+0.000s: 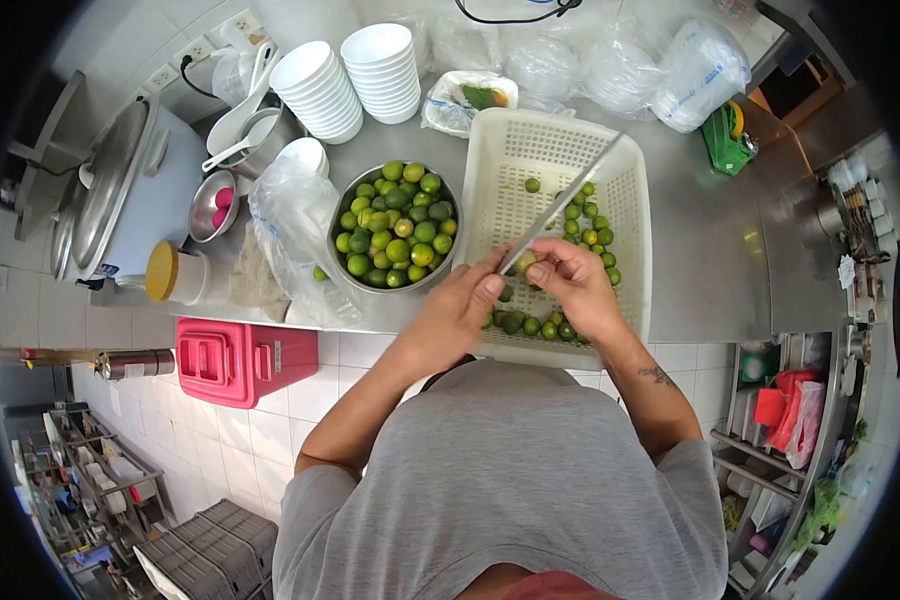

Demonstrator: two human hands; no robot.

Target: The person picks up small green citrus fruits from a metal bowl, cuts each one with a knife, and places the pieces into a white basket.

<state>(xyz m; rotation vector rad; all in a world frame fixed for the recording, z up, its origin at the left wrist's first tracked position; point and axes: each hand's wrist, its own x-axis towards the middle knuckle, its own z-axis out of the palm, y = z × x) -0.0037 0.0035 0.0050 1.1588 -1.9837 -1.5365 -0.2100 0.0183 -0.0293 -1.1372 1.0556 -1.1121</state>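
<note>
My left hand [455, 308] is closed round the handle end of a long knife [568, 190], whose blade slants up and right over the white perforated basket [640, 220]. Beside it, my right hand [578, 285] pinches a lime [524, 262] against the lower part of the blade. The knife's handle is hidden by the fingers. Several limes [595, 237] lie inside the basket, along its right side and near its front edge. To the left, a metal bowl [334, 243] is heaped with whole limes [400, 228].
Stacked white bowls [315, 90], plastic bags [295, 230] and a small bowl with pink items [223, 198] stand left on the metal counter [710, 230]. A yellow-lidded tub [164, 272] is near the front edge. Behind the basket is a green leafy packet [484, 97]. A pink bin [245, 362] sits below.
</note>
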